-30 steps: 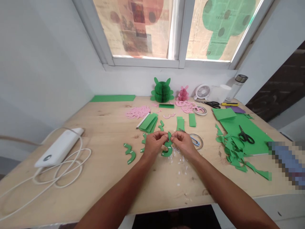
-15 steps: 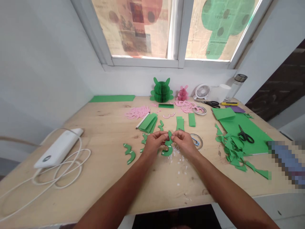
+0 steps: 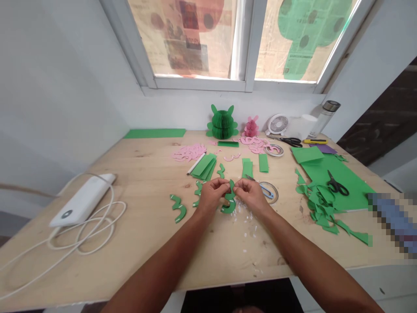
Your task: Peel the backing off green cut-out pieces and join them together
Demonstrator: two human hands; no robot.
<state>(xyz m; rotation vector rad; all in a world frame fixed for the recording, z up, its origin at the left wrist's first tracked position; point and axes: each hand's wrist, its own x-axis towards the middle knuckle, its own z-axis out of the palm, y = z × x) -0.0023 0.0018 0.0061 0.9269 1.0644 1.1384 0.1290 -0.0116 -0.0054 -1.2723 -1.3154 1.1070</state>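
Note:
My left hand and my right hand meet over the middle of the wooden table. Both pinch the top of a green paper cutout shaped like a curly 3, fingers closed on it. A similar green cutout lies to the left of my left hand, and another one is partly hidden behind that hand. Tiny white paper bits are scattered just in front of my right hand.
A white power bank with coiled cable lies left. Green scraps, a green sheet with black scissors lie right. Tape rolls, folded green strips, pink cutouts, paper figures, a fan stand farther back.
Both hands stay pinched on the green cutout with only slight finger shifts. The camera view has tilted a little.

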